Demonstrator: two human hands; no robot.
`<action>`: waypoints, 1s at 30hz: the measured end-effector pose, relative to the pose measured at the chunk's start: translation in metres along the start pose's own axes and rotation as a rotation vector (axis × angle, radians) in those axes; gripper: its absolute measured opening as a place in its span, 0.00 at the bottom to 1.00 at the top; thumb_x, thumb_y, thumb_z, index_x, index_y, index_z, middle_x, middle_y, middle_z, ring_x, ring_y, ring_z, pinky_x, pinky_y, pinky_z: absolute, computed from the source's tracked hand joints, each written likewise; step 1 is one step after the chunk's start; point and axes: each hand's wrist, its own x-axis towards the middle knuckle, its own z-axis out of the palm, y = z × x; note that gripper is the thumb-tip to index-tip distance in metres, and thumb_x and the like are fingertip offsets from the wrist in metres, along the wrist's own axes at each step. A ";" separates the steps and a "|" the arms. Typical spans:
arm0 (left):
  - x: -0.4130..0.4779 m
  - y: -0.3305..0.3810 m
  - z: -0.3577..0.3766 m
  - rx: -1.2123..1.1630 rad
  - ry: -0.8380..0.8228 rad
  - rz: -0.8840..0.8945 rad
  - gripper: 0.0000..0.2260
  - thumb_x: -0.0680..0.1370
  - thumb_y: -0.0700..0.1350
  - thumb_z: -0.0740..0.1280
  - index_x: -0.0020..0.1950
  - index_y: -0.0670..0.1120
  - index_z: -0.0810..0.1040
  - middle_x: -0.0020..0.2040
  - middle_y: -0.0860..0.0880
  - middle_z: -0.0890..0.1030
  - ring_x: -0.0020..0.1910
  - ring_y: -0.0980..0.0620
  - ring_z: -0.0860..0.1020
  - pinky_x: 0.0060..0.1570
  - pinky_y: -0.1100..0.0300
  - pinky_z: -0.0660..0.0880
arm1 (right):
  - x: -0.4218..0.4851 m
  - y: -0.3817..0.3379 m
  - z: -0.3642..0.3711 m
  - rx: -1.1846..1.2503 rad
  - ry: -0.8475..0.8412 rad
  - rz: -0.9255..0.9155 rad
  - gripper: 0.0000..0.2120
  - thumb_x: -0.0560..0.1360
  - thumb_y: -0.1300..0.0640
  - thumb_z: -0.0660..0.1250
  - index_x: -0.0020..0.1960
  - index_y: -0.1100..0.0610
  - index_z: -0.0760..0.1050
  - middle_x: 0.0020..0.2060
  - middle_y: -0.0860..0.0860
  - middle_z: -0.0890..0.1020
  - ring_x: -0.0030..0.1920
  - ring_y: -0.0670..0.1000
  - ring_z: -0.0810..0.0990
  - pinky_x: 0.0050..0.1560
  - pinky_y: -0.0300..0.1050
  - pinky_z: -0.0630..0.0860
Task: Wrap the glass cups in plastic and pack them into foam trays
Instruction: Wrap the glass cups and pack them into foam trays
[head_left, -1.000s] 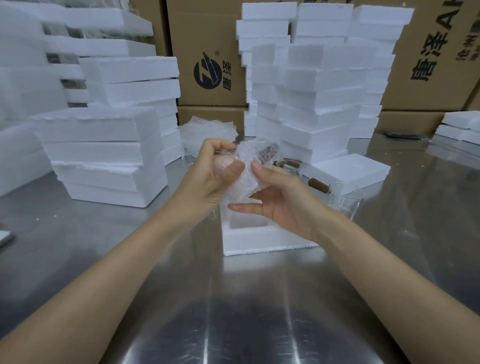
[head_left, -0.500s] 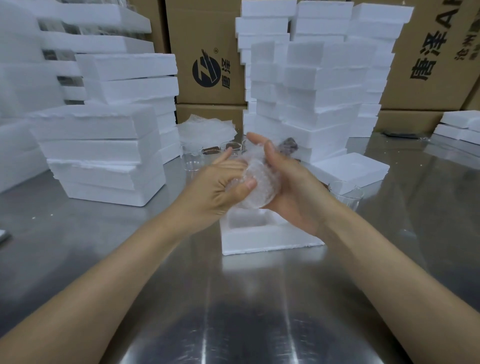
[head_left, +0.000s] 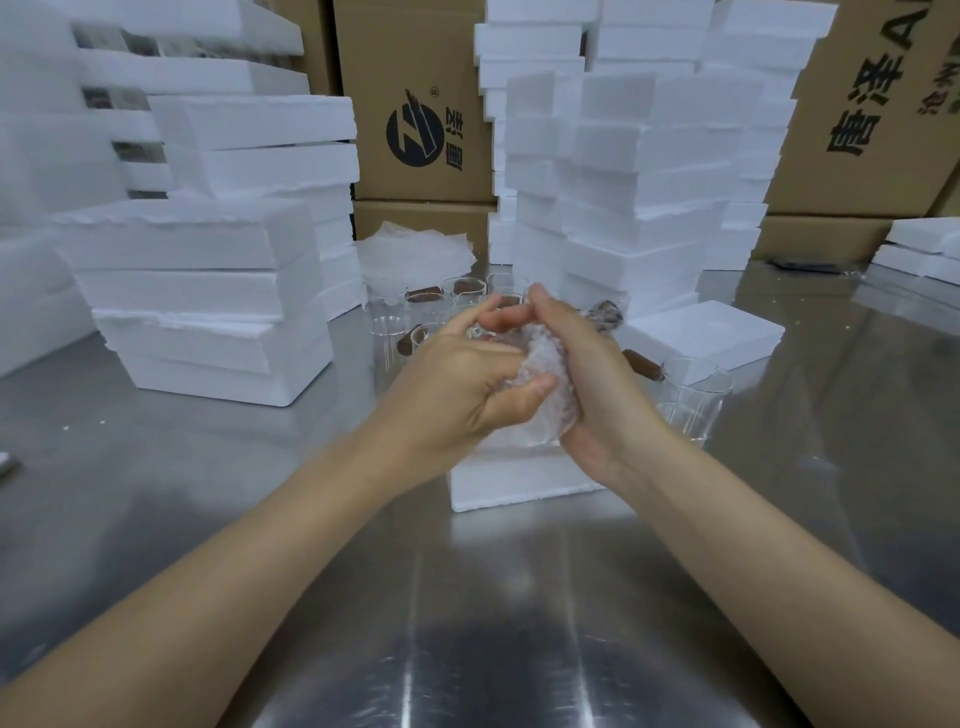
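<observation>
Pinching wrapped cup (head_left: 545, 387) with left thumb (head_left: 535, 388), other left fingers curled over its top; cupping the far side with right fingers (head_left: 540, 301), also bent round it. So grasping with both: left hand (head_left: 457, 379) from the left, right hand (head_left: 592, 374) from the right, probably to squeeze the loose plastic tight so it doesn't spring open. Held in the air just above foam tray (head_left: 519, 486), seemingly over its recess, likely to keep the drop-in short. Wrapped handle (head_left: 605, 314) poking out beyond the right hand. Can't make out the glass itself through the plastic. Behind the hands, bare cups (head_left: 467, 291) grouped on table (head_left: 467, 623), plus one cup (head_left: 696, 384) to the right near foam lid (head_left: 701, 332), all within reach for later rounds. Further back, wrap pile (head_left: 415, 249); foam stacks (head_left: 208, 291) left and rear, cartons (head_left: 415, 130) behind. Judged stage: wrapping about finished, packing of this one not yet begun.
</observation>
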 end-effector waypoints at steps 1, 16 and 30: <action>0.000 -0.001 -0.003 -0.033 0.006 -0.045 0.21 0.78 0.49 0.58 0.28 0.38 0.71 0.24 0.55 0.64 0.45 0.44 0.82 0.75 0.57 0.55 | 0.000 -0.001 0.001 0.012 -0.032 -0.016 0.18 0.75 0.43 0.63 0.52 0.56 0.79 0.52 0.52 0.84 0.50 0.52 0.84 0.49 0.45 0.81; 0.000 -0.008 -0.010 -0.140 0.181 -0.193 0.13 0.74 0.51 0.66 0.57 0.53 0.70 0.48 0.57 0.78 0.51 0.62 0.76 0.67 0.62 0.65 | 0.006 -0.008 -0.020 -0.238 -0.254 0.024 0.24 0.73 0.46 0.69 0.66 0.55 0.74 0.62 0.58 0.78 0.65 0.56 0.76 0.68 0.59 0.69; -0.008 -0.004 -0.003 -0.150 0.028 -0.233 0.31 0.77 0.42 0.53 0.78 0.55 0.44 0.35 0.49 0.76 0.37 0.53 0.74 0.38 0.55 0.69 | 0.001 0.001 -0.017 -0.797 -0.221 -0.022 0.09 0.71 0.54 0.73 0.51 0.51 0.80 0.43 0.43 0.84 0.46 0.41 0.81 0.50 0.39 0.76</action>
